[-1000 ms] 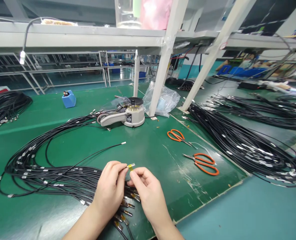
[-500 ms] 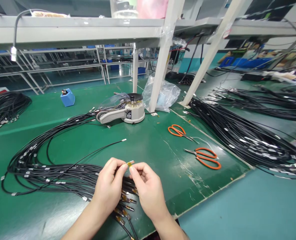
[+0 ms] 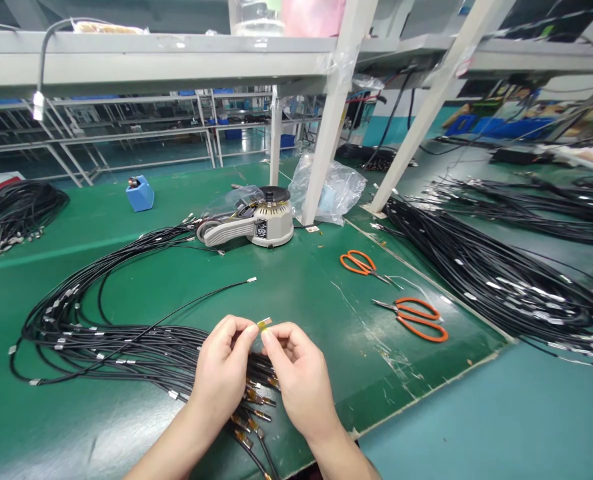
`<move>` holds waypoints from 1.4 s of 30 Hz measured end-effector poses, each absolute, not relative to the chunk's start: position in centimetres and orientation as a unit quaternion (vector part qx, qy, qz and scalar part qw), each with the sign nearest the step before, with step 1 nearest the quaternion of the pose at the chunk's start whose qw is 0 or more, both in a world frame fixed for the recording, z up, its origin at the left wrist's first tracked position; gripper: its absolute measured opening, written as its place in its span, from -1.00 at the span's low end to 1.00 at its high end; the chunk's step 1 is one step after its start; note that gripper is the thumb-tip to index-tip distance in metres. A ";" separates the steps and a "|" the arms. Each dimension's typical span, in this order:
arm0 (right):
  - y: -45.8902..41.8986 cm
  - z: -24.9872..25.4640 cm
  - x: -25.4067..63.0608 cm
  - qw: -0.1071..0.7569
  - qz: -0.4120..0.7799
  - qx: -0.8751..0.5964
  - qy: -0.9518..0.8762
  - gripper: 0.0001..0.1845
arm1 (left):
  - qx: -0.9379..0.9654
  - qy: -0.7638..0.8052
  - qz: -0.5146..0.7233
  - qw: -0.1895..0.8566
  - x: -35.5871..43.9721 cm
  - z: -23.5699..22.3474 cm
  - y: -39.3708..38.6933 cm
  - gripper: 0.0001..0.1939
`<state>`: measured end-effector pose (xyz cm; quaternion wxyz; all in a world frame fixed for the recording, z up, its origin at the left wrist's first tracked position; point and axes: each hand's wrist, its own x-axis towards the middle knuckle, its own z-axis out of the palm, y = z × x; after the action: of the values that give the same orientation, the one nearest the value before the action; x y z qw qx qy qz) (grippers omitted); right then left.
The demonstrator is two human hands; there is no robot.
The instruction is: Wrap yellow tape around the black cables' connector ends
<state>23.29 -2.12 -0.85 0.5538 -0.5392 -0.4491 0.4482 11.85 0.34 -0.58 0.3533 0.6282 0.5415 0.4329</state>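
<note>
My left hand (image 3: pixel 226 363) is closed in a pinch on a cable end. Its small metal connector, partly covered by amber tape (image 3: pixel 263 324), pokes up between the fingertips. My right hand (image 3: pixel 299 373) pinches the amber tape at the same spot, thumb against the curled fingers. Both hands meet just above the table. Beneath and around them lies a bundle of black cables (image 3: pixel 141 340) with silvery labels. Several cable ends (image 3: pixel 251 417) wrapped in amber tape stick out between my wrists. How the tape sits under my fingertips is hidden.
A tape dispenser (image 3: pixel 273 223) stands behind the cables. Two pairs of orange-handled scissors (image 3: pixel 359 262) (image 3: pixel 416 319) lie to the right. A big black cable bundle (image 3: pixel 476 280) lies beyond them. A blue holder (image 3: pixel 140 194) sits back left; white posts (image 3: pixel 333 127) rise behind a plastic bag.
The view has shifted slightly, so everything sits a little further right. Both hands keep their pinch at nearly the same place, and the amber-taped tip shows slightly more.
</note>
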 end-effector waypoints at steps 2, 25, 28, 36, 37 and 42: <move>-2.1 -0.8 23.2 0.557 0.453 -0.535 -0.446 -0.83 | 0.621 0.543 0.433 0.363 11.9 -0.6 0.3 -0.76; -1.5 -0.6 23.1 0.570 0.419 -0.536 -0.461 -0.82 | 0.515 0.528 0.432 0.519 12.1 0.3 0.3 -0.74; -1.5 -0.6 23.2 0.572 0.420 -0.527 -0.468 -0.84 | 0.523 0.512 0.427 0.531 11.9 0.4 0.4 -0.72; -1.6 -0.9 23.6 0.575 0.414 -0.514 -0.483 -0.87 | 0.524 0.484 0.422 0.559 11.8 0.3 0.6 -0.69; -1.6 -1.0 23.6 0.577 0.414 -0.511 -0.485 -0.88 | 0.522 0.479 0.422 0.566 11.8 0.3 0.6 -0.69; -1.6 -1.0 23.9 0.572 0.425 -0.495 -0.497 -0.87 | 0.523 0.425 0.389 0.628 11.1 0.4 1.2 -0.63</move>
<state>23.93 -1.58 -0.98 0.5718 -0.4954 -0.4971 0.4249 11.11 1.18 0.42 0.6283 0.5230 0.4250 0.3887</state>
